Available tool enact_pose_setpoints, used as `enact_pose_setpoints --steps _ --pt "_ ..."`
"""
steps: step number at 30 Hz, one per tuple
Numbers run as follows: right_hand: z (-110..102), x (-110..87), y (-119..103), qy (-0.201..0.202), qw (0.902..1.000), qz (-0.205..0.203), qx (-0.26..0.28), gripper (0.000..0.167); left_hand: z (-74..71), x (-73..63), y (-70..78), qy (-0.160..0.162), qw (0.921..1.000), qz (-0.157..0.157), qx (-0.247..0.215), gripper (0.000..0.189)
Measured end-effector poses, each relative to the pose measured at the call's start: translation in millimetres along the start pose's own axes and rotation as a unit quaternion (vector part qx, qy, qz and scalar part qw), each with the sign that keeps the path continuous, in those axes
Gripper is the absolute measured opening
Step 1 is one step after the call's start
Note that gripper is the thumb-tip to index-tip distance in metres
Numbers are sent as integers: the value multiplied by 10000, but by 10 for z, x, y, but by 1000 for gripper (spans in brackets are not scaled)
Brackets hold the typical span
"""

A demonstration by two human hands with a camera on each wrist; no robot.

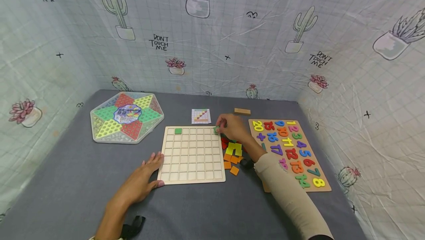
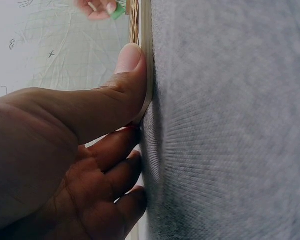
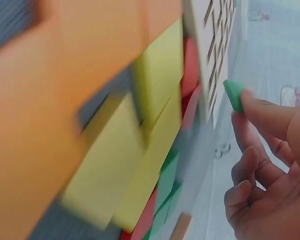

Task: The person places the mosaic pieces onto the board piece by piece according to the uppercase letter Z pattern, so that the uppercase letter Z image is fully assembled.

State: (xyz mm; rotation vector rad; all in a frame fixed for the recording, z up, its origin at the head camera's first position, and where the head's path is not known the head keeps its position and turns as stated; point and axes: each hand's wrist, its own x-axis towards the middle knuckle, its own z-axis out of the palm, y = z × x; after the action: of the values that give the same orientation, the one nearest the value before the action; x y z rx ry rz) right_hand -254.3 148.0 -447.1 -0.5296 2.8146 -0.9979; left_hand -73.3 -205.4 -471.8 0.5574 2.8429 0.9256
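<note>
At the upper right corner of the grid board [image 1: 192, 157], mid-frame in the head view, the right hand [image 1: 232, 127] pinches a green tile [image 3: 235, 95] between thumb and fingertips. Tile is held tilted, one corner pointing upper left in the right wrist view; looks square, so no clear long axis. Can't tell if it touches the board. Second green tile [image 1: 178, 131] lies flat in the top row, second cell from left, edges lined up with the grid. Board is flat, longer side running left to right. Left hand [image 1: 142, 179] at its lower left: fingers extended on the left edge, thumb spread apart at the near corner.

Worktop [image 1: 83, 181] is grey, woven cloth texture. Loose red, yellow and orange tiles [image 1: 234, 160] heaped right of board. Number puzzle [image 1: 311, 188] at right, slanted; hexagonal game board [image 1: 132, 127] upper left; pattern card [image 1: 200, 118] and wooden block [image 1: 242, 111] above, block lying roughly left-right. Pale creased sheeting [image 1: 219, 37] all round, printed with cacti, "DON'T TOUCH ME".
</note>
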Motion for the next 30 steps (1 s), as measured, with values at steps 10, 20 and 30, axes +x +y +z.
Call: enact_pose_setpoints --steps 10,20,30 --pt "306 246 -324 -133 9998 28 175 12 -2 -7 16 15 10000 12 -40 82" --pt "549 390 -595 -324 9992 126 177 11 -4 -2 24 6 9999 -31 -102 82" --pt "704 528 -674 -354 9992 189 44 8 -9 2 31 -2 9999 -58 -99 81"
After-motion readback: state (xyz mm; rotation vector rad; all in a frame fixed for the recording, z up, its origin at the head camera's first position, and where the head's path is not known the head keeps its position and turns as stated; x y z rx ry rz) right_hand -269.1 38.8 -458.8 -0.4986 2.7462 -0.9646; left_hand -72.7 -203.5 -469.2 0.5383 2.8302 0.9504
